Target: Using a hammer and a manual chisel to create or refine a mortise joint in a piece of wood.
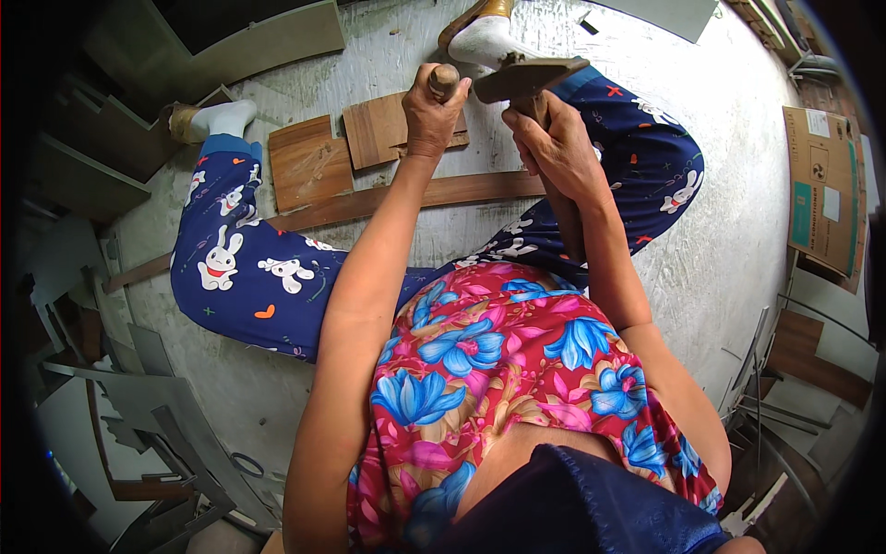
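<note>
- You sat low over a pale, scuffed floor (pixel 729 245), legs in dark blue rabbit-print trousers (pixel 245 282) bent out to either side of the work.
- Your left hand (pixel 430 120) was closed in a fist around a short wooden handle (pixel 444 81), its rounded end turned up toward the camera; the hand hid whatever lay below.
- Your right hand (pixel 556 152) was wrapped around the shaft of a hammer (pixel 533 79), whose dark metal head hung just beside the left fist, apart from the handle's end.
- Two brown wood-grain boards lay on the floor between your feet: the left board (pixel 300 175) at a slant, the right board (pixel 372 131) next to it, partly behind your left wrist.
- A long wood-grain strip (pixel 355 207) ran across the floor on your side of both boards, passing beneath your left forearm.
- Gray panels (pixel 277 42) stood beyond your left foot, while a cardboard box (pixel 812 222) stood well apart at the right.
</note>
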`<state>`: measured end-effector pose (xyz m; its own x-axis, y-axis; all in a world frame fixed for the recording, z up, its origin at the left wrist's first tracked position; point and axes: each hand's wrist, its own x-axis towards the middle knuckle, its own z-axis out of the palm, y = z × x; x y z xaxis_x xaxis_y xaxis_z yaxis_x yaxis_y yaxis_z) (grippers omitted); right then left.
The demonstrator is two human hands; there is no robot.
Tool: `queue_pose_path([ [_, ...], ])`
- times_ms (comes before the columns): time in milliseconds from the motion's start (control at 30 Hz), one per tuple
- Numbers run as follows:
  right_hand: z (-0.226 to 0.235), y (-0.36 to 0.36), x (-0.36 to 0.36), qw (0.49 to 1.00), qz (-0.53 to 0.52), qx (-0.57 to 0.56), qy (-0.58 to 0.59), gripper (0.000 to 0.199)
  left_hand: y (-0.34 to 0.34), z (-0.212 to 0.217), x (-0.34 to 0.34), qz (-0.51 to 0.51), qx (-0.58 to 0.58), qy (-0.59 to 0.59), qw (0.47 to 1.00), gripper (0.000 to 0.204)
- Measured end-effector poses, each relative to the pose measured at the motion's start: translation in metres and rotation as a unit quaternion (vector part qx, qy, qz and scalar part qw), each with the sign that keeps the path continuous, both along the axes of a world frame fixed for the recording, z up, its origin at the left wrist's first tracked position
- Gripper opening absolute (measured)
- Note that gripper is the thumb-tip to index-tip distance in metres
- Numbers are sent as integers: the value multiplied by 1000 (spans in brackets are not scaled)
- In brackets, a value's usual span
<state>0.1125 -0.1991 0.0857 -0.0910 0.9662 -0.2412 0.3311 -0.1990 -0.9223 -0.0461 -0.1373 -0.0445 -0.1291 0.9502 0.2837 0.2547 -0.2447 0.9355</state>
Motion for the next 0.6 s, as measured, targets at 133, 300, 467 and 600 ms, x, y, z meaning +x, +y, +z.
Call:
queue_pose_path([
  [133,23,10,-10,993,18,104,-43,23,1,-6,-2,24,12,-13,1000,31],
  [300,42,13,-22,980,30,197,29,15,6,-10,-3,49,13,-58,997,31],
  [467,31,5,-17,994,20,107,-19,28,-12,-4,2,69,25,-34,997,30],
  [600,18,0,-10,998,4,64,-4,27,-64,1,8,-16,-48,-20,999,28],
])
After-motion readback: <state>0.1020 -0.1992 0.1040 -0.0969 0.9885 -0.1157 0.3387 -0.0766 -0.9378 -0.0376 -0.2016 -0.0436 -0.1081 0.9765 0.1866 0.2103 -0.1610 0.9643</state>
